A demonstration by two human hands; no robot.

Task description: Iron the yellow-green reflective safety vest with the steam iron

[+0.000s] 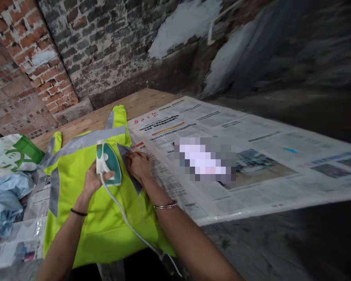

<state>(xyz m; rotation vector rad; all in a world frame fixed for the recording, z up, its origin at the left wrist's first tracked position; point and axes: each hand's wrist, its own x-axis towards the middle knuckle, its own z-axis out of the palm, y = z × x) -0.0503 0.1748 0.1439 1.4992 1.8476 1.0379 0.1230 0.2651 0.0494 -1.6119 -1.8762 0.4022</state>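
Note:
A white and teal clothes iron (114, 166) rests over the upper middle of a bright yellow high-visibility garment (96, 222) with grey reflective bands. My left hand (94, 177) is closed round the iron's handle. The iron's white cord (125, 218) runs down across the fabric towards me. On the garment's right side, my right hand (139, 167) lies with its fingers stretched over the edge beside a grey band. The underside of the iron is hidden. The garment lies spread out, its lower edge hanging over the table's near side.
Newspaper under clear plastic (193, 195) covers much of the wooden table (146, 99). A blurred-out object (204, 160) lies on it to the right. At the left are crumpled light blue cloth (6, 203) and a green and white bag (26, 152). Behind stands a brick wall (105, 43).

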